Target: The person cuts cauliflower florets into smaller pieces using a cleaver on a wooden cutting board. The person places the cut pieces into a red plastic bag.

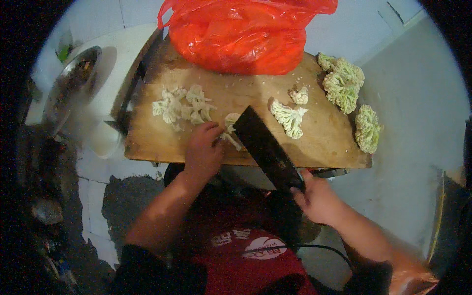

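My right hand grips the handle of a dark cleaver, whose broad blade slants up to the left over the front of a wooden cutting board. At the board's front edge, my left hand bends its fingers beside a cauliflower floret with a stalk; whether it grips the stalk cannot be told. Behind that hand lies a cluster of small cauliflower florets. Right of the blade rest a larger cauliflower piece and a small floret.
A red plastic bag stands at the board's back. Large cauliflower chunks lie along its right edge, with another chunk nearer me. At the left are a metal bowl of dark contents and a pale, blurred container.
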{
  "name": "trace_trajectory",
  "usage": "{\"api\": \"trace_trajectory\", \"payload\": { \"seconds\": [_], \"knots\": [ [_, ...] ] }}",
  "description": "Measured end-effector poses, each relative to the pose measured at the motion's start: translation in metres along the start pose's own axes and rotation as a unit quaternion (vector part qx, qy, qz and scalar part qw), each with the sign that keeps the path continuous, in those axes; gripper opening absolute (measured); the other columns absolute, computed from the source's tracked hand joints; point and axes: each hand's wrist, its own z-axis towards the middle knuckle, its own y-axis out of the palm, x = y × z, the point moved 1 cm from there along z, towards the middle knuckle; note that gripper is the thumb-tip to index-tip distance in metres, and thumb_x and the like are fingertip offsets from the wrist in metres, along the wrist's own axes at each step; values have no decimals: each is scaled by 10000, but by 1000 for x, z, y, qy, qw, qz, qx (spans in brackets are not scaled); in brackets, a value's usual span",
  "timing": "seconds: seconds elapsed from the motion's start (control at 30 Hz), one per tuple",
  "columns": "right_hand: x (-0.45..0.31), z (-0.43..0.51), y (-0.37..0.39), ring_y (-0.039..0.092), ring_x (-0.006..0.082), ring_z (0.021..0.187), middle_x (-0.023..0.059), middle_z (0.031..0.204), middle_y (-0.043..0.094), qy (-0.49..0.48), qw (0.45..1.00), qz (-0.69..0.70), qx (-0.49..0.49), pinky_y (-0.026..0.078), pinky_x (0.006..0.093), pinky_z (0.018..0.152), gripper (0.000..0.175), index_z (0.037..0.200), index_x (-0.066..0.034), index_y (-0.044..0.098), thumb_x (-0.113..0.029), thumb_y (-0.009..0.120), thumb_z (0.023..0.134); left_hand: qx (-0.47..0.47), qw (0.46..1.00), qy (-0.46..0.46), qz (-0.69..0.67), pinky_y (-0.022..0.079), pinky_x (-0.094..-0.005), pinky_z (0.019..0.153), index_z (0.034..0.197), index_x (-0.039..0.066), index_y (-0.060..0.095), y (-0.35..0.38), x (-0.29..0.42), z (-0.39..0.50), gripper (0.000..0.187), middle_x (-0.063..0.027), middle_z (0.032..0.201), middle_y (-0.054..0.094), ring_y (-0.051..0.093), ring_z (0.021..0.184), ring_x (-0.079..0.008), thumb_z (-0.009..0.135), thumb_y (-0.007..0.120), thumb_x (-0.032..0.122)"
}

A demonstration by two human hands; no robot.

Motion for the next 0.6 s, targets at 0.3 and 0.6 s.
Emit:
{"api": "trace_trajectory", "payload": {
  "seconds": [0.3, 0.6],
  "knots": [
    [13, -40, 18, 616, 197, 723, 125, 830, 663, 94, 979, 151, 102, 521, 368, 692, 246, 1209, -25, 582, -148, 636, 1004, -78, 994, 74, 8, 522, -448, 986, 1195, 21, 629, -30, -15, -23, 497, -229, 1281, 606, 624, 1135, -405, 734, 805, 81],
    [29, -63, 16, 664, 289, 635, 176, 769, 683, 99, 964, 191, 156, 524, 411, 595, 233, 1144, -8, 600, -158, 660, 976, -97, 992, 55, 56, 522, -454, 930, 1220, 4, 614, -28, -4, -19, 515, -202, 1200, 625, 615, 1090, -398, 756, 822, 84]
  ]
}}
